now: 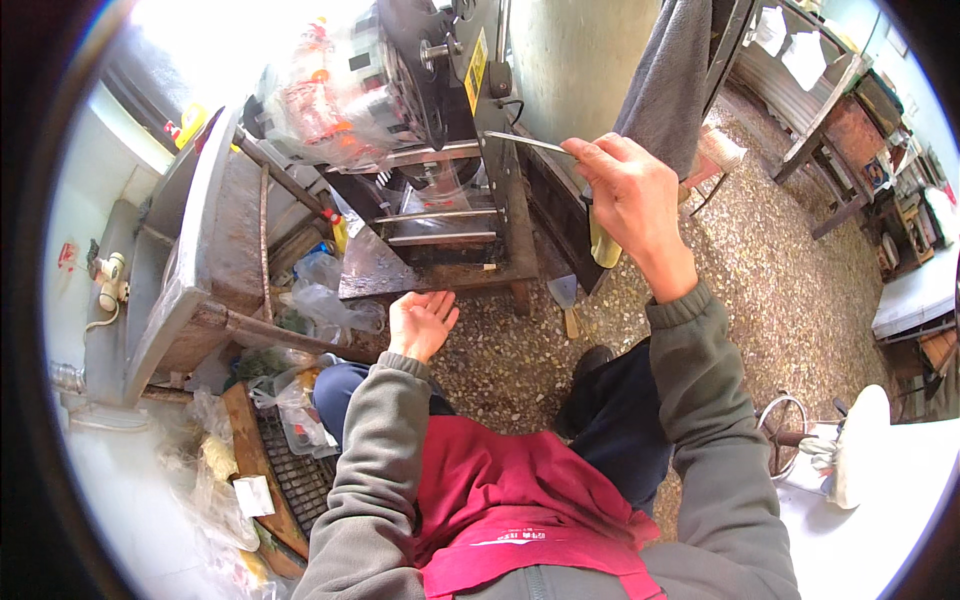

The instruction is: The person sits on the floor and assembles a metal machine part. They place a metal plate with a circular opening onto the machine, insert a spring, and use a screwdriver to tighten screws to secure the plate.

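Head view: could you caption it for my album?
Right hand holds a yellow-handled blade against a dark machine; left hand open below.

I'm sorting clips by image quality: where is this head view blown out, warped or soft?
Head view: daylight blows out the top left, above the plastic bag; the white surface at lower right also glares; fisheye bends the sink edges near the rim; black vignette rings the frame; the right hand with its thin metal tool and the open left hand look sharp.
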The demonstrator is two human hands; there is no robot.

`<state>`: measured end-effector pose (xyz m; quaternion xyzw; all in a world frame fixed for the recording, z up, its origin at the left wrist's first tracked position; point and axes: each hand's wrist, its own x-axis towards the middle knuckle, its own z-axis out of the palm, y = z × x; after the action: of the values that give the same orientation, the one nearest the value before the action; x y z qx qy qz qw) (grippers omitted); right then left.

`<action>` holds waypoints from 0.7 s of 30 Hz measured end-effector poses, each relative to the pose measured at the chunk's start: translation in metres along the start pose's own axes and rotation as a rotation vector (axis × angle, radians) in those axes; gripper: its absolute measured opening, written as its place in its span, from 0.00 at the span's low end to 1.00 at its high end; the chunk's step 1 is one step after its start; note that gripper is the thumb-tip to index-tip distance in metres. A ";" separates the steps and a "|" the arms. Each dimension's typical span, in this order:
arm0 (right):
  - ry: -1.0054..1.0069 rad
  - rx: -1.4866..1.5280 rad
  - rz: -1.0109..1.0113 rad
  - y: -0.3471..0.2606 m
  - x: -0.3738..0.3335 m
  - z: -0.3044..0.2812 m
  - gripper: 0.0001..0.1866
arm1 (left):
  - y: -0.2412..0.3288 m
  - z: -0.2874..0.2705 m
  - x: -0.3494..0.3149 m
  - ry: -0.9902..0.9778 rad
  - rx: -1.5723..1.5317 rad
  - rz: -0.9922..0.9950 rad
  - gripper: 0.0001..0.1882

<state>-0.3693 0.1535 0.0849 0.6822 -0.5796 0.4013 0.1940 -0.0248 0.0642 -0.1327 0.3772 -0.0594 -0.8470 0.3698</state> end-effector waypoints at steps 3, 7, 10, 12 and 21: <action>0.003 0.000 0.010 -0.003 -0.004 -0.001 0.15 | 0.006 0.002 -0.023 0.117 0.159 -0.155 0.27; 0.033 -0.011 0.019 -0.007 -0.010 0.002 0.13 | 0.023 0.020 -0.065 -0.023 0.349 0.154 0.29; 0.051 0.000 0.026 -0.007 -0.015 0.003 0.12 | 0.052 0.050 -0.092 -0.127 0.619 0.557 0.33; 0.049 0.000 0.026 -0.007 -0.017 0.002 0.12 | 0.077 0.075 -0.102 -0.172 0.678 0.709 0.35; 0.022 -0.029 0.002 -0.008 -0.011 -0.002 0.14 | 0.126 0.156 -0.108 -0.164 0.803 0.954 0.37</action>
<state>-0.3624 0.1641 0.0795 0.6743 -0.5839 0.4003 0.2099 -0.0099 0.0183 0.0899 0.3525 -0.5630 -0.5264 0.5307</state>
